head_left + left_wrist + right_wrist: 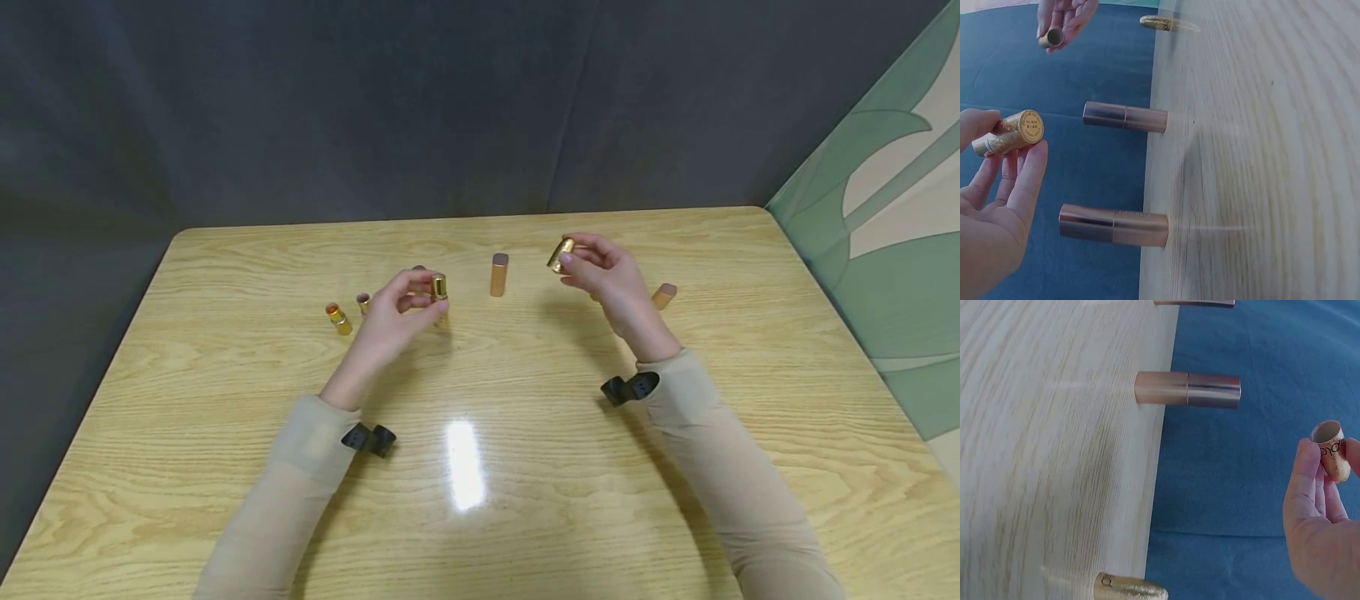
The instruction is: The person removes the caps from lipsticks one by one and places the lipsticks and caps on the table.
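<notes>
My left hand (397, 312) pinches a gold lipstick tube (1013, 132) between thumb and fingers, above the table. In the left wrist view its round, printed end points away from the palm. My right hand (609, 279) pinches a hollow gold lipstick cap (1332, 450), tilted, its open end showing in the right wrist view. Between the hands, and apart from both, a rose-gold lipstick (498, 277) stands upright. Below the right hand stands a gold lipstick with a rounded top (1129, 587), mostly hidden in the head view.
Two uncapped lipsticks, one with an orange-red tip (339, 319) and one with a dark tip (363, 303), stand left of the left hand. Another rose-gold lipstick (663, 296) is partly behind the right wrist. A further one (1113, 225) stands near the left hand. A dark curtain (375, 108) hangs behind the wooden table (540, 467).
</notes>
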The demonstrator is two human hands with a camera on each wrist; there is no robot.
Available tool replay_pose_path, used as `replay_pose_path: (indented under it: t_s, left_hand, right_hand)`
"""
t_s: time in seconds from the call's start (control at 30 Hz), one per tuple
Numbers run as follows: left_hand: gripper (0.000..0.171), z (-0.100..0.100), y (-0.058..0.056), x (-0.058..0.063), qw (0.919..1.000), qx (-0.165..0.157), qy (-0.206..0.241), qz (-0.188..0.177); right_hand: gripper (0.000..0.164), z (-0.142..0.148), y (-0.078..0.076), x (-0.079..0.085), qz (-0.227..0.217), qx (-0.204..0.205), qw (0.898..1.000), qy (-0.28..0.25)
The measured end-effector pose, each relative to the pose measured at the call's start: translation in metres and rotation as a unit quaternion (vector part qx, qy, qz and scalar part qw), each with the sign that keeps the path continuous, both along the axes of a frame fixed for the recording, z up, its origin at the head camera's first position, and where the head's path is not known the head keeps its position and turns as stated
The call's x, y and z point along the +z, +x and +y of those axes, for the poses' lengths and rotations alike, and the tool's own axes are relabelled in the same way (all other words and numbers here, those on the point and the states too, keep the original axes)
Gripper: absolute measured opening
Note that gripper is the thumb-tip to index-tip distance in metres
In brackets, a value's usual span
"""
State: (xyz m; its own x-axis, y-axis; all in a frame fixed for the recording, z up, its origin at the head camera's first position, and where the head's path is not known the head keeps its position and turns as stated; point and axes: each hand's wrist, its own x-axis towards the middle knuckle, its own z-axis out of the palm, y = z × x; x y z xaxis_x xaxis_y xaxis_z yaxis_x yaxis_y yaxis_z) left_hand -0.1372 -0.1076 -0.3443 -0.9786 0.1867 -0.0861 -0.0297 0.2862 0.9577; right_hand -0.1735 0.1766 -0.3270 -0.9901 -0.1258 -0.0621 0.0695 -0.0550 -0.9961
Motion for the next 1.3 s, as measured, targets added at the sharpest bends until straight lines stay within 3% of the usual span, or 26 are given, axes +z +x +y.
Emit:
replay_pose_path:
  t_s: [0.3, 0.57, 1.03, 1.3]
  left_hand:
    - [0.046, -0.013, 0.000, -0.004, 0.9993, 0.011, 0.025, 0.027]
    - [0.049, -0.026, 0.001, 0.000, 0.9995, 0.026, 0.012, 0.013]
    - [0.048, -0.045, 0.003, 0.008, 0.9974, 0.066, 0.007, 0.030]
    - [0.045, -0.056, 0.004, 0.011, 0.9926, 0.097, 0.022, 0.068]
  right_hand:
    - [0.023, 0.010, -0.003, -0.004, -0.005, -0.002, 1.000, -0.026]
    - [0.021, 0.019, -0.005, -0.003, -0.008, -0.010, 0.999, -0.039]
    - [0.021, 0.035, -0.007, -0.004, -0.012, -0.028, 0.999, -0.023]
    - [0.024, 0.045, -0.009, -0.003, 0.008, -0.043, 0.999, 0.004]
